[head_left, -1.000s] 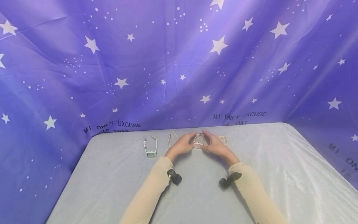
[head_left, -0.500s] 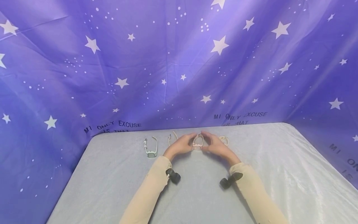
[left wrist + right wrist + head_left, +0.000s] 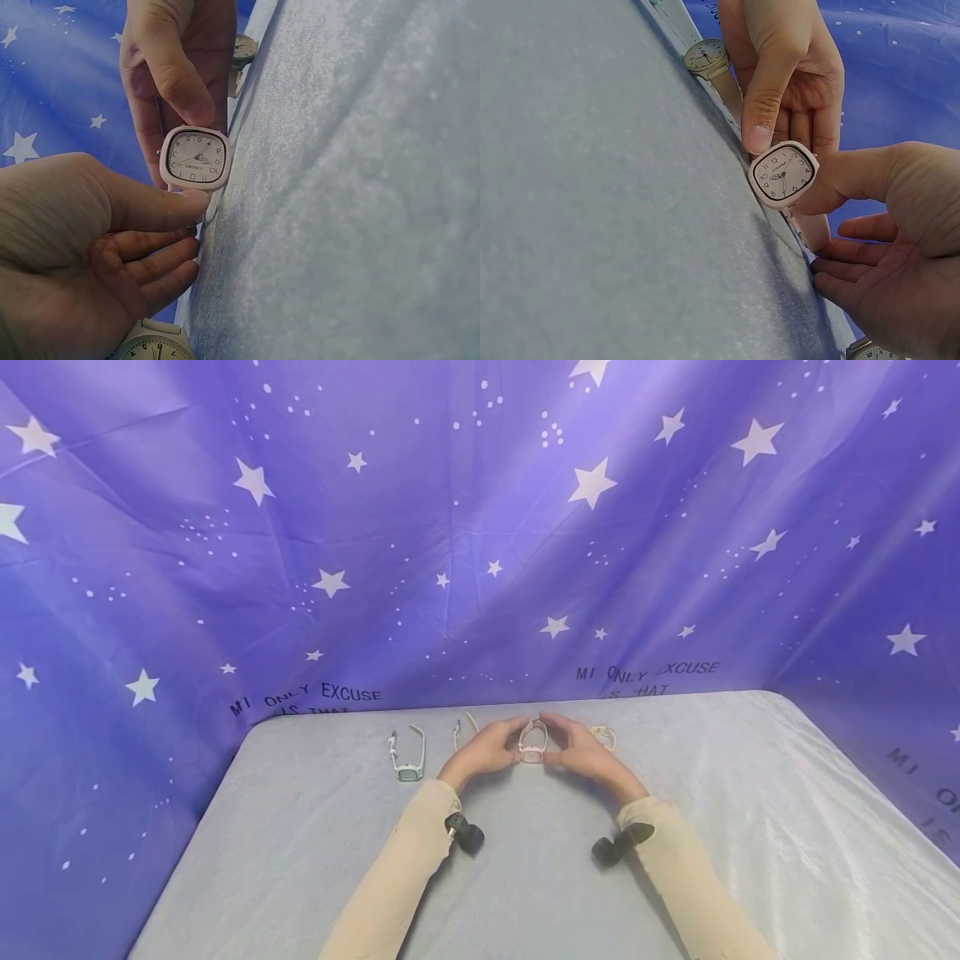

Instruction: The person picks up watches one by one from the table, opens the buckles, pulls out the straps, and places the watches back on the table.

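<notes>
A pink wristwatch with a rounded-square case stands between both hands at the far part of the table, its strap curving up behind the case. My left hand holds its left side, the thumb at the case edge in the left wrist view. From the other side my right hand grips it likewise, thumb against the case in the right wrist view. Partly behind the left hand lies a beige wristwatch. A cream wristwatch sits just beyond the right hand, partly covered by it.
A pale green wristwatch lies farther left with its strap spread open. Grey plush cloth covers the table. Right behind its far edge hangs a purple curtain with white stars.
The pink wristwatch has come down slightly toward the person between the hands. Both hands keep their hold with little movement, and the head view has shifted a little.
</notes>
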A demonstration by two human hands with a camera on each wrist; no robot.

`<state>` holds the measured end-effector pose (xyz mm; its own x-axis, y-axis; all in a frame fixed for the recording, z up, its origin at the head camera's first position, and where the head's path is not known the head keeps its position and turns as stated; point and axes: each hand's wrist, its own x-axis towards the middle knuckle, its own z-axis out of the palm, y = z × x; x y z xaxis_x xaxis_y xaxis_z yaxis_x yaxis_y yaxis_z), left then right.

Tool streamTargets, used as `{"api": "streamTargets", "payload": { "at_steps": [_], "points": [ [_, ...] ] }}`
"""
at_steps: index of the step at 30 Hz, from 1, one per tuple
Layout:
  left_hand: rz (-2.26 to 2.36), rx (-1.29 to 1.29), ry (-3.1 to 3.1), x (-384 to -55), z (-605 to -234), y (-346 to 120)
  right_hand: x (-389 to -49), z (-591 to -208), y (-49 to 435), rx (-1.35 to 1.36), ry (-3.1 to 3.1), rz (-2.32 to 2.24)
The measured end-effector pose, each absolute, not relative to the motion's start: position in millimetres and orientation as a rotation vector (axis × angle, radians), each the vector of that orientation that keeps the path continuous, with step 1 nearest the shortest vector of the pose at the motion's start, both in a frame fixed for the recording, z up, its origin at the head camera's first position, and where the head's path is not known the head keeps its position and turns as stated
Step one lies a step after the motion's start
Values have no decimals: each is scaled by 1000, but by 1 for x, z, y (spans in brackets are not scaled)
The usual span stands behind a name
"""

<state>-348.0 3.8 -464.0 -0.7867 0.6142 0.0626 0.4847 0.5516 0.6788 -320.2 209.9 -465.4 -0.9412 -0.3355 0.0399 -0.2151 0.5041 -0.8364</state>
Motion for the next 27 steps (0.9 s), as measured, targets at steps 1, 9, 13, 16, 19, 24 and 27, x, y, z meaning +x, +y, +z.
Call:
{"api": "streamTargets", "payload": {
  "at_steps": [1, 9, 13, 16, 19, 24, 27],
  "points": [
    [1054, 929, 2603, -348, -464, 4, -320, -465, 210, -479, 2611, -1430],
    [1091, 942, 2619, -348, -465, 2, -319, -464, 211, -508, 2547, -1532],
    [1142, 966, 2623, -346, -462, -1, -317, -459, 211, -523, 2525, -1581],
    [1200, 966, 2608, -343, -456, -5, -316, -452, 209, -534, 2523, -1597],
    [1296, 939, 2574, -340, -448, -9, -315, -444, 207, -540, 2495, -1638],
    [1570, 817, 2361, -335, -436, -15, -311, -429, 204, -557, 2415, -1724],
    [1727, 719, 2184, -333, -431, -18, -308, -421, 202, -575, 2350, -1783]
  ]
}}
